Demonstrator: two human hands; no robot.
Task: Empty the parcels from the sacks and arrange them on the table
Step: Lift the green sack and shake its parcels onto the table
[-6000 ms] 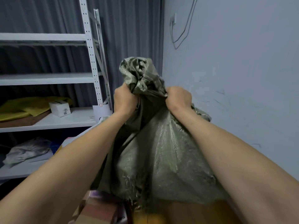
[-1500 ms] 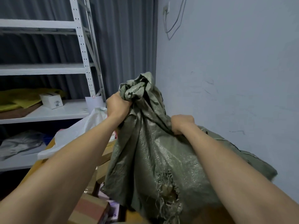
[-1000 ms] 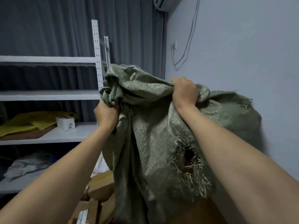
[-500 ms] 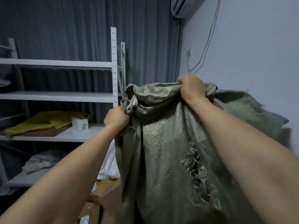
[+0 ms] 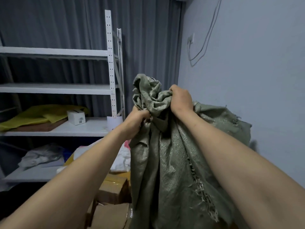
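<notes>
1. The left hand [image 5: 137, 119] and right hand [image 5: 180, 100] clench the torn green woven sack [image 5: 165, 162], gathered tighter than a moment ago.
2. It hangs limp beneath them; brown cardboard parcels [image 5: 113, 189] lie below the left hand. Judged emptied.

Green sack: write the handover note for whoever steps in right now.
Left hand: grips the bunched upper end of the green sack, which is held up.
Right hand: grips the same bunch, a little higher.
The sack hangs limp, with a frayed tear low on its side. Whether anything is inside cannot be seen.
Cardboard parcels lie in a loose heap below, left of the sack, with a white bag behind them.
Done: some parcels are out.
Left: check that the sack is empty, put it aside, arrange the parcels.
</notes>
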